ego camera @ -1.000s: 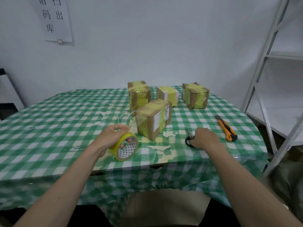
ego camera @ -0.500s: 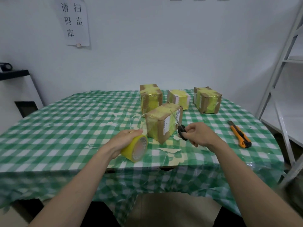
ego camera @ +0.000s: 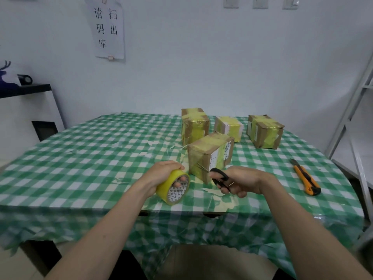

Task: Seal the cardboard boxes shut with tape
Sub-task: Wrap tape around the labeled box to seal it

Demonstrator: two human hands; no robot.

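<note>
The near box lies on the bench, in front of three other taped boxes: one just behind it, one behind and to its right, one further right. The left hand grips the tape roll just left of the near box, fingers curled through its core. A strip of tape seems to run from the roll to the box's front corner, though it is thin and hard to make out. The right hand holds the scissors, fingers through the black loops, blade tips at that same corner, right of the roll.

The step in hand looks like cutting the strip free. To do it well, the roll should be pulled away from the box so the strip is taut; slack tape folds between the blades and sticks to itself. The cut belongs close to the box, leaving only a short tail, with the blades square across the strip and clear of the cardboard. One full closing stroke is better than nibbling. Afterwards the tail wants pressing flat onto the box face.

A utility knife lies well to the right of the near box. Tape scraps litter the cloth in front of it.
</note>
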